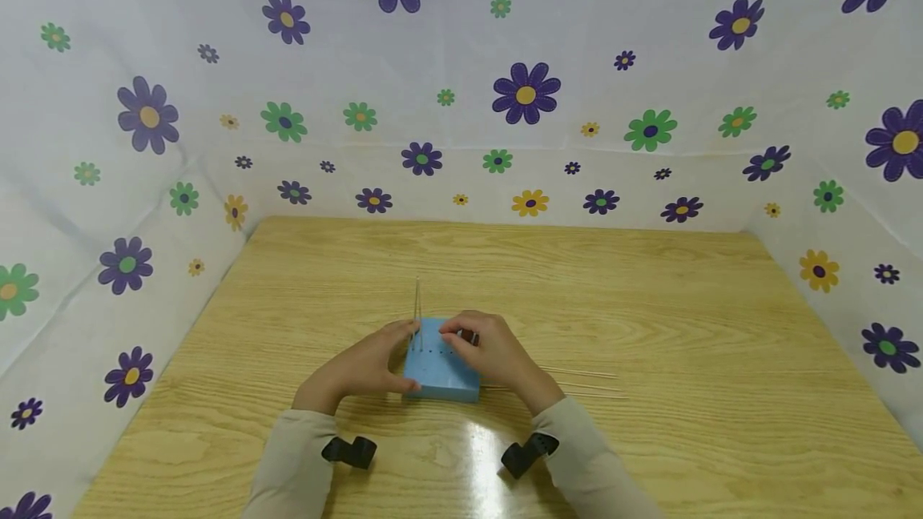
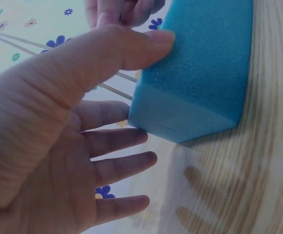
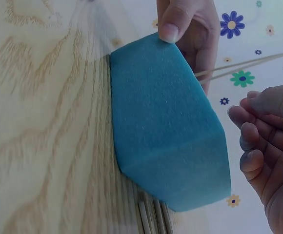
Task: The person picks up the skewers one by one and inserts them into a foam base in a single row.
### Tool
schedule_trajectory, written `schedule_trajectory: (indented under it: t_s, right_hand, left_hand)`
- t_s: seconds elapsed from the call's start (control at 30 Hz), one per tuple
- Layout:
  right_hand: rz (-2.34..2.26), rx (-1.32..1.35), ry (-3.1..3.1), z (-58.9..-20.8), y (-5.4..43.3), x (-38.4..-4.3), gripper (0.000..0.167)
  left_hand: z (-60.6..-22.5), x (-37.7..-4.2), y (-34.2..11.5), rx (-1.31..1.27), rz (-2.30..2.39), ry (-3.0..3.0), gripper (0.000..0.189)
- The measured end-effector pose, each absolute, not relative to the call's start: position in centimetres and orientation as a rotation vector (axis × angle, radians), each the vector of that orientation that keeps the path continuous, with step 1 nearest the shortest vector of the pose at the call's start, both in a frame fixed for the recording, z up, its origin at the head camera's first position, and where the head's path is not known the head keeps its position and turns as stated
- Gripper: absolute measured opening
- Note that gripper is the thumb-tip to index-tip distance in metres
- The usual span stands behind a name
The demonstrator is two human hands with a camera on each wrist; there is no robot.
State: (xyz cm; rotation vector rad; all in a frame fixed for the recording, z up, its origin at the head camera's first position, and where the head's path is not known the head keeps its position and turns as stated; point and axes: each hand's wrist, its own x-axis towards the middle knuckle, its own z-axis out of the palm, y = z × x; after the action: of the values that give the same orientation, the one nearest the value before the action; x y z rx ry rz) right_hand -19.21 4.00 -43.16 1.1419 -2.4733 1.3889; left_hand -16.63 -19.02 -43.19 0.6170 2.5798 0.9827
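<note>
A light-blue foam block (image 1: 440, 373) with a row of small holes lies on the table. Two thin sticks (image 1: 417, 295) stand upright near its left edge. My left hand (image 1: 368, 360) steadies the block from the left. In the left wrist view, its thumb (image 2: 146, 48) presses the near face and the other fingers are straight and spread, the index touching the block's edge. Above the block's right part is my right hand (image 1: 490, 347), thumb and index tips close together, other fingers curled. In the right wrist view, nothing shows between the fingertips of that right hand (image 3: 273, 131).
Several loose thin sticks (image 1: 591, 395) lie on the wooden table (image 1: 649, 303) to the right of the block, partly hidden by my right forearm. A white cloth (image 1: 461, 46) with printed flowers stands around the back and sides. Black straps sit on both wrists.
</note>
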Motion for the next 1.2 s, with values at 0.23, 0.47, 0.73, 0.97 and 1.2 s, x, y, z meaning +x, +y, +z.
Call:
schedule_trajectory:
  t_s: [0.23,0.47,0.73,0.97,1.2]
  right_hand:
    - [1.409,1.08,-2.446,-43.5,5.6,-19.3,0.009]
    - [1.45,0.954,-2.494,-44.0,7.5,-19.0,0.008]
    - [1.422,0.852,-2.561,-44.9,10.3,-19.1,0.011]
    - [1.387,0.756,-2.602,-45.0,12.8,-19.1,0.011]
    - [1.378,0.66,-2.661,-45.3,15.3,-19.2,0.011]
  left_hand:
    - [-43.0,-16.4,-19.1,0.588,0.979,2.588,0.093]
    - [-42.9,-16.4,-19.0,0.573,0.973,2.578,0.094]
    - [-42.9,-16.2,-18.9,0.574,0.982,2.556,0.094]
    - [-42.9,-16.3,-18.9,0.575,0.957,2.568,0.093]
    - [-43.0,-16.2,-18.8,0.59,0.97,2.562,0.093]
